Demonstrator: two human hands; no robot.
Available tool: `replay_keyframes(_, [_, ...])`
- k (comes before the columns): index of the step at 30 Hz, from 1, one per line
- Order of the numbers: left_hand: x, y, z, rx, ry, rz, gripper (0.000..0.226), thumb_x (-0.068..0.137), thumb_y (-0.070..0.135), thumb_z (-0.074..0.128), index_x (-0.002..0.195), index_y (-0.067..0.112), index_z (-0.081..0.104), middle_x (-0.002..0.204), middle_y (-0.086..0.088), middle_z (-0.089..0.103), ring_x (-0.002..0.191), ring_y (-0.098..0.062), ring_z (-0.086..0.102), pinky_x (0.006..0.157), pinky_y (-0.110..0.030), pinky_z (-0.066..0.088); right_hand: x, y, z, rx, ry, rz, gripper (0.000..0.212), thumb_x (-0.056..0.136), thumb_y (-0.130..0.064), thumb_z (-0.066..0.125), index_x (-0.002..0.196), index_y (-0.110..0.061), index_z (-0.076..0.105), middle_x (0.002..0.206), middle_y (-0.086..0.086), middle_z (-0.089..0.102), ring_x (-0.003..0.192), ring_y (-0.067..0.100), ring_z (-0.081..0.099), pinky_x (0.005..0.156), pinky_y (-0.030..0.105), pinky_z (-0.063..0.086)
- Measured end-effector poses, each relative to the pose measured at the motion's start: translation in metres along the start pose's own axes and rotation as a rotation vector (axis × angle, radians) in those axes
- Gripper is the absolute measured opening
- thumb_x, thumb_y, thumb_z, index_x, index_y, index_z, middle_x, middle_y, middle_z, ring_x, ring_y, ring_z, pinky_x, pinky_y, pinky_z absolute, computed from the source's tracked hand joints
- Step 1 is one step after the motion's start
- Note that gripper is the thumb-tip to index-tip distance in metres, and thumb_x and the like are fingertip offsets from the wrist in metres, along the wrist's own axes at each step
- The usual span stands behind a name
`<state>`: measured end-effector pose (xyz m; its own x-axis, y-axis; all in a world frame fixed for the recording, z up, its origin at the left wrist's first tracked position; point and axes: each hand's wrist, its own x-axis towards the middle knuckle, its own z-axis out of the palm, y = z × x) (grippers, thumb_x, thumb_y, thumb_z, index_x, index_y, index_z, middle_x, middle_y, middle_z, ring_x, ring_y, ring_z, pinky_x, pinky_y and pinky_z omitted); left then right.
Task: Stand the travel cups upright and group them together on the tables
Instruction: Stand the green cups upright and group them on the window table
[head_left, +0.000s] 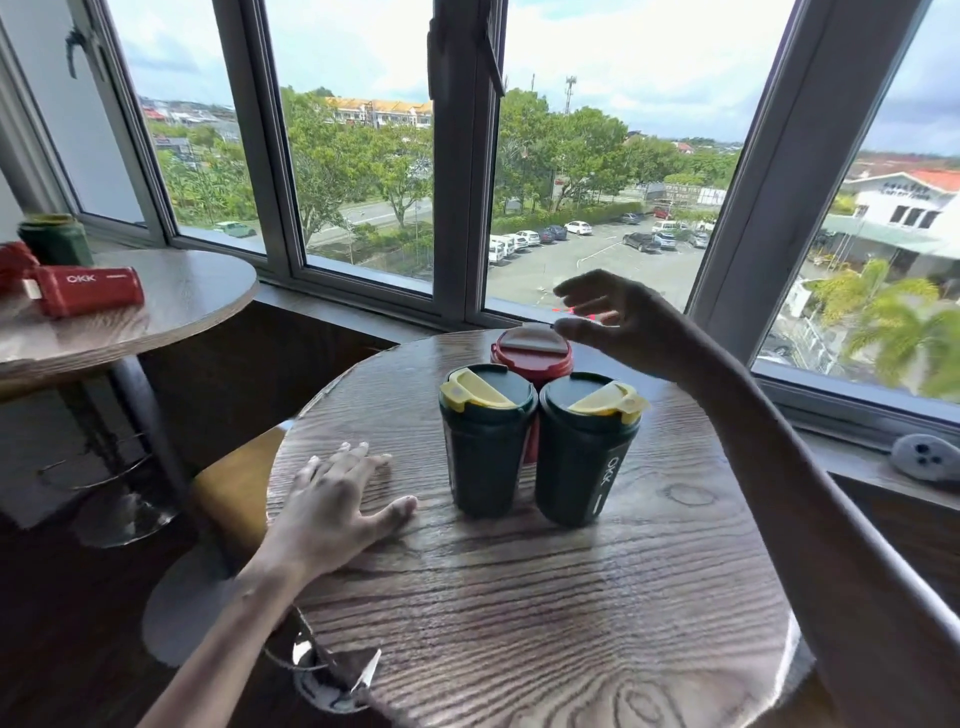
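your left hand (337, 499) lies flat on the near table (519, 597), fingers straight and spread, holding nothing. your right hand (618, 317) hovers over the back of the table, fingers loosely apart, nothing in its grasp. its thumb tip sits just beside the rim of the red cup (531, 358); i can't tell whether it touches.

three cups stand upright here in a tight triangle. the red cup is at the back with a pale flap on its lid. the left green cup (487, 441) and the right green cup (587, 447) stand in front of it, side by side, almost touching, each with a yellow flap on top. the red one shows through the gap between them.

over on the far table (197, 291) to your left, a second red cup (88, 291) lies on its side, lid end toward the frame edge. behind it a third green cup (54, 239) stands upright. another red thing (13, 262) is cut off by the edge, so i can't tell how it lies.

a yellow stool seat (234, 483) pokes out between the tables.
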<state>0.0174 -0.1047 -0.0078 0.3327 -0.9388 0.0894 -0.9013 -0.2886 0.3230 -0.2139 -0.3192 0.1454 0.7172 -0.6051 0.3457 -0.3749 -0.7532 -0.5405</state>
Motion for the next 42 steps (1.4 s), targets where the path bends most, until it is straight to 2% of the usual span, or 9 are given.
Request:
replay_keyframes(5, [0.003,0.019,-0.004,-0.205,0.047,0.015,0.102,0.061,0.086,0.046,0.139,0.020,0.041,0.140,-0.003,0.050,0.127,-0.016,0.046,0.107,-0.038,0.038,-0.091,0.021,0.039,0.362,0.567,0.125,0.039,0.076,-0.047,0.063,0.110,-0.028,0.057,0.100,-0.011,0.063,0.094,-0.007,0.060,0.080,0.015,0.045])
replay_keyframes(9, [0.016,0.049,-0.002,-0.551,-0.060,-0.016,0.095,0.057,0.063,0.077,0.136,0.024,0.041,0.128,0.004,0.055,0.116,-0.013,0.050,0.090,-0.024,0.044,-0.123,0.035,0.070,0.532,0.523,0.261,0.055,0.062,-0.064,0.060,0.107,-0.034,0.052,0.102,-0.011,0.061,0.092,-0.010,0.058,0.078,0.014,0.046])
replay_keyframes(13, [0.023,0.063,0.011,-0.645,0.030,-0.020,0.066,0.064,0.036,0.085,0.117,0.029,0.046,0.102,0.018,0.055,0.109,-0.012,0.053,0.073,-0.011,0.039,-0.131,0.046,0.078,0.522,0.372,0.278,0.066,0.065,-0.053,0.074,0.120,-0.029,0.047,0.114,-0.005,0.061,0.107,0.003,0.058,0.078,0.019,0.050])
replay_keyframes(17, [0.021,0.061,0.014,-0.670,0.077,-0.043,0.065,0.062,0.040,0.085,0.114,0.032,0.047,0.106,0.012,0.059,0.108,-0.012,0.055,0.085,-0.025,0.047,-0.131,0.048,0.089,0.479,0.290,0.258,0.053,0.076,-0.019,0.076,0.120,-0.023,0.046,0.112,-0.001,0.063,0.102,0.009,0.062,0.067,0.014,0.052])
replay_keyframes(21, [0.017,0.061,0.016,-0.666,0.083,-0.036,0.066,0.064,0.044,0.083,0.118,0.031,0.048,0.108,0.010,0.060,0.108,-0.012,0.056,0.094,-0.032,0.048,-0.135,0.047,0.088,0.447,0.265,0.291,0.049,0.078,-0.023,0.075,0.118,-0.026,0.047,0.107,-0.004,0.064,0.097,0.007,0.063,0.068,0.018,0.051])
replay_keyframes(28, [-0.041,0.048,0.007,-0.603,0.340,-0.024,0.041,0.080,0.040,0.070,0.115,0.024,0.058,0.103,0.010,0.067,0.090,0.004,0.063,0.074,-0.013,0.052,-0.158,-0.005,0.106,0.284,0.557,0.217,0.032,0.073,-0.050,0.060,0.100,-0.035,0.051,0.087,-0.009,0.059,0.075,0.007,0.058,0.063,0.028,0.047])
replay_keyframes(31, [-0.088,0.029,-0.005,-0.497,0.473,-0.068,0.041,0.079,0.053,0.065,0.111,0.028,0.060,0.098,0.016,0.067,0.089,0.007,0.063,0.073,-0.017,0.053,-0.160,-0.049,0.126,0.273,0.429,0.079,0.028,0.074,-0.047,0.056,0.099,-0.037,0.053,0.093,-0.013,0.055,0.082,0.004,0.058,0.069,0.019,0.049])
replay_keyframes(34, [-0.142,0.003,-0.021,-0.359,0.583,-0.184,0.043,0.074,0.060,0.056,0.107,0.032,0.061,0.092,0.019,0.066,0.086,0.007,0.062,0.071,-0.021,0.051,-0.151,-0.097,0.154,0.188,0.220,-0.059,0.037,0.078,-0.048,0.058,0.111,-0.032,0.053,0.103,-0.015,0.053,0.094,0.006,0.058,0.077,0.031,0.053])
replay_keyframes(42, [-0.342,-0.082,-0.057,-0.024,0.763,-0.705,0.042,0.073,0.054,0.052,0.099,0.025,0.065,0.087,0.011,0.067,0.078,-0.010,0.066,0.067,-0.031,0.053,-0.151,-0.245,0.268,0.040,-0.358,-0.403,0.050,0.081,-0.050,0.060,0.127,-0.033,0.048,0.125,-0.009,0.051,0.118,0.016,0.050,0.092,0.033,0.043])
